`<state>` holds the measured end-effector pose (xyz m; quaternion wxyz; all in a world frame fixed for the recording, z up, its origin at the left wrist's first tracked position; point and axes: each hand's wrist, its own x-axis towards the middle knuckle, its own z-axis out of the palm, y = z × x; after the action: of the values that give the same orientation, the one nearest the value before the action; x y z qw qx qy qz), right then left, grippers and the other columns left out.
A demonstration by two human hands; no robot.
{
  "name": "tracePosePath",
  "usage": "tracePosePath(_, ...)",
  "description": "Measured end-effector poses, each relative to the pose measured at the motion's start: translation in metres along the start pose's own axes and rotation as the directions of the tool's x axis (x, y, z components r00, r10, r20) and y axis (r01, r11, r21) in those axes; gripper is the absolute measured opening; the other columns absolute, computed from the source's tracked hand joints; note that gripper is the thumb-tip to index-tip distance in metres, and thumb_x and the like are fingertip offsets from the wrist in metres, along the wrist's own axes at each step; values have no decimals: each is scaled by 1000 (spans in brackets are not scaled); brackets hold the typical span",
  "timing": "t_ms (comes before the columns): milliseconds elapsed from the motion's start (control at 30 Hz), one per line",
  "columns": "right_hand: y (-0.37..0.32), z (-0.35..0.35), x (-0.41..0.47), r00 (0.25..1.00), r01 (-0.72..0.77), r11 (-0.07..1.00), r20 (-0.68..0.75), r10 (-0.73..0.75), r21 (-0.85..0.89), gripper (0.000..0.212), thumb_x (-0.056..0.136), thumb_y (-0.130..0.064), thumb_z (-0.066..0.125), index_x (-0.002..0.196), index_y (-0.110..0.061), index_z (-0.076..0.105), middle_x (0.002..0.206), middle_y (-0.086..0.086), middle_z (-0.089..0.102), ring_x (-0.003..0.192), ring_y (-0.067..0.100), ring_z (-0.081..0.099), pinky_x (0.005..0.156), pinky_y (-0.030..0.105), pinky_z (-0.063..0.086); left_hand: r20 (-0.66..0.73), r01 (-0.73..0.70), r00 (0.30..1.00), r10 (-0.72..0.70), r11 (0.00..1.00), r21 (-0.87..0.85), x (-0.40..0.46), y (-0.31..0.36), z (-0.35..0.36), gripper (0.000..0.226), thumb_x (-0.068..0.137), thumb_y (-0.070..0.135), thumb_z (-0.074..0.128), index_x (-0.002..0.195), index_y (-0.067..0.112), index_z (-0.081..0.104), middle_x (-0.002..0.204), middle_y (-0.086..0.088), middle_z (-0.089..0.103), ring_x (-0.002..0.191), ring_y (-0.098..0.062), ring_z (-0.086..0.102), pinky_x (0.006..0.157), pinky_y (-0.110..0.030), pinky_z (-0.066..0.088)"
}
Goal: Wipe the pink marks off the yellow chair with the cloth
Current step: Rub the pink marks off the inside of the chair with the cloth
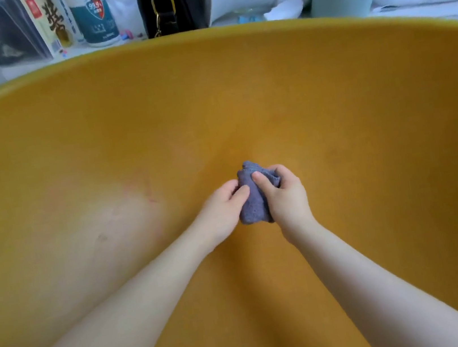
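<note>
The big yellow chair [328, 93] fills almost the whole view, curved like a bowl. Both bare arms reach into the middle of it. The two hands meet there around a small bunched-up purple-grey cloth [252, 199]. The right hand [283, 195] grips the cloth from the right side, with its thumb pressed across the top. The left hand [222, 208] pinches the cloth from the left side with its thumb and fingers. The cloth sits between the hands, low in the dip of the seat. Faint pink marks [142, 190] show on the chair, off to the left of the hands. Behind the chair stand a black bag [171, 3] and a white and blue can [93, 15].
</note>
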<state>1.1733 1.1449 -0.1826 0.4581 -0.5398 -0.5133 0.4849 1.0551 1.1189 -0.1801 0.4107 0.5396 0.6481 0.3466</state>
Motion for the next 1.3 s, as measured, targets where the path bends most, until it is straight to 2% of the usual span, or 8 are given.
tracePosePath(67,-11,-5,29,972,66,986,-215,-99,-155,12,87,-20,62,85,-16,51,79,-1,59,77,17,54,62,15,38,-72,-155,977,202,898,412,21,-1,-20,37,94,23,50,129,10,50,131,-7,49,117,-23,50,99,-28,36)
tracePosePath(167,-30,-21,73,859,180,935,-414,-301,-306,22,86,-16,62,104,-8,52,110,12,56,102,24,51,80,20,35,41,-145,972,230,458,877,43,-9,-59,88,84,37,64,150,14,10,158,-9,0,144,-26,10,115,-37,17)
tracePosePath(267,-37,-19,112,724,345,750,-349,-596,-564,37,76,4,50,113,4,50,118,24,48,105,33,44,90,28,33,121,-120,979,165,-16,993,59,-22,-85,129,66,52,75,148,8,-13,153,-14,-26,144,-27,-15,116,-36,-5)
tracePosePath(367,-28,-1,141,659,332,575,-252,-709,-748,43,69,13,46,110,4,59,111,28,54,88,43,51,78,40,42,133,-123,989,64,-147,982,71,-39,-93,139,60,59,75,145,2,-19,152,-15,-27,143,-26,-18,115,-36,-10)
tracePosePath(800,60,70,92,447,618,-169,520,-728,-768,20,77,-17,59,93,-22,70,81,7,62,64,26,53,58,33,36,165,-160,982,95,-58,985,83,-62,-104,144,55,67,71,144,6,-25,133,-3,-46,143,-23,-20,116,-35,-7)
tracePosePath(1033,-19,43,160,361,250,162,-64,-930,-955,30,76,-11,51,93,-24,72,91,9,68,69,30,60,72,36,46,171,-167,978,116,-44,985,87,-68,-106,144,56,70,68,140,7,-30,131,-4,-48,142,-22,-23,116,-36,-8)
tracePosePath(1200,71,99,86,573,602,96,345,-744,-793,26,78,-17,56,100,-22,69,93,8,63,74,29,56,57,31,39,114,-112,978,177,-25,993,81,-71,-109,147,50,73,69,130,5,-34,141,-5,-40,144,-23,-16,110,-36,-17)
tracePosePath(1300,92,112,58,571,673,49,476,-669,-738,30,79,-23,44,93,-27,70,88,2,63,69,24,52,56,28,33,54,-60,980,191,26,998,72,-70,-113,146,50,77,65,135,3,-28,154,-9,-23,145,-23,-10,108,-36,-16)
